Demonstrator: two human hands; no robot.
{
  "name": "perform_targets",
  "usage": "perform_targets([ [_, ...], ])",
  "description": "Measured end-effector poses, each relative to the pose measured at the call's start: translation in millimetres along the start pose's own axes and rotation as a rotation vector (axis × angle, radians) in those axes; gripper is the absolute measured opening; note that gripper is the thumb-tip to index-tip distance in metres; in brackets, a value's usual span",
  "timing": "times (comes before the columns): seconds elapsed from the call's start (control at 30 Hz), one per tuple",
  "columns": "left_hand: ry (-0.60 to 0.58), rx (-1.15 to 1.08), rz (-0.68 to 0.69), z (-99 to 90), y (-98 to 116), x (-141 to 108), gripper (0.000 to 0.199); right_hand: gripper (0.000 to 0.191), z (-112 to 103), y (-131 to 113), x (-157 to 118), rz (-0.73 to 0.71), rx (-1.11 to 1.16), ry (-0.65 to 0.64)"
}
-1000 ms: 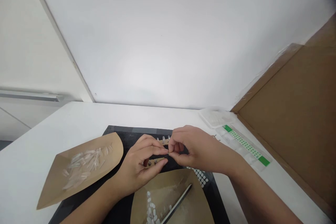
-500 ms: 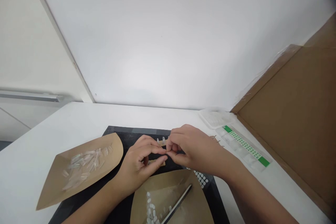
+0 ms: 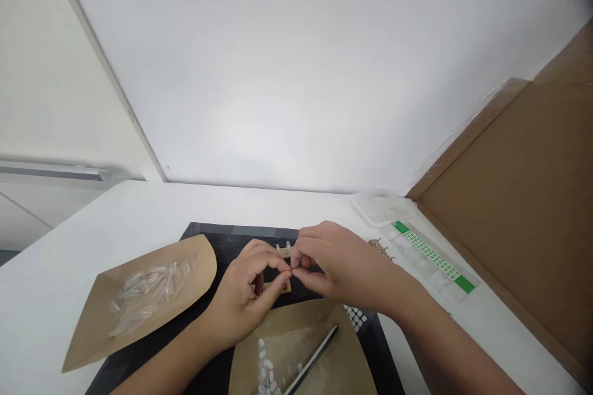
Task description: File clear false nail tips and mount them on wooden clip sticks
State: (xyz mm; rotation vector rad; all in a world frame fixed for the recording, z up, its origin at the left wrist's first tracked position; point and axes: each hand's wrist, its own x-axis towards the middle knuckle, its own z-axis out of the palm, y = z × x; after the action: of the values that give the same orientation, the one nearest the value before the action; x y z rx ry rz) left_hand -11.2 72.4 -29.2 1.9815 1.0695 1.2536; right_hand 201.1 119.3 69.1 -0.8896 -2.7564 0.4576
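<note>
Left hand [image 3: 243, 296]: thumb and forefinger tips together, meeting the right hand's tips; cannot tell whether a small part is pinched there.
Right hand [image 3: 333, 265]: thumb and forefinger tips also together, coming in from the right; anything between them is hidden.
Near strip [image 3: 281, 288]: small tan strip at the left thumb, partly hidden behind it; long axis runs roughly side to side. Left hand is nearer. Contact with the thumb unclear.
Tip gap: fingertips meet just beyond the near strip's right end, slightly toward the right hand.
Far strip [image 3: 283, 253]: beyond the meeting fingertips, clear tips standing up on it; right end goes behind the right hand's fingers.
Pinned strip [image 3: 382, 249]: just beyond the right wrist, metal pins showing.
Left tray [image 3: 90, 321]: left of the left hand, apart from it; clear tips [image 3: 151, 284] loose inside.
Front tray [image 3: 352, 345]: just on the near side of both hands; white ovals [image 3: 265, 370] at its left, stick [image 3: 317, 355] slanting across.
Mat [image 3: 231, 241]: black, under both hands' work.
Case [image 3: 430, 253]: clear with green label, right of the right hand, apart.
</note>
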Motion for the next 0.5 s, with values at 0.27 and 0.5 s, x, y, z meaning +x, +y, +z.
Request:
perform_targets([
  [0.27,0.068,-0.098,-0.149,2.4,-2,-1,0.015,0.005,3,11,0,0.025,0.159,0.005],
  [0.5,0.097,-0.155,-0.177,1.1,-7,-2,0.017,0.009,3,15,0,0.053,0.278,-0.005],
])
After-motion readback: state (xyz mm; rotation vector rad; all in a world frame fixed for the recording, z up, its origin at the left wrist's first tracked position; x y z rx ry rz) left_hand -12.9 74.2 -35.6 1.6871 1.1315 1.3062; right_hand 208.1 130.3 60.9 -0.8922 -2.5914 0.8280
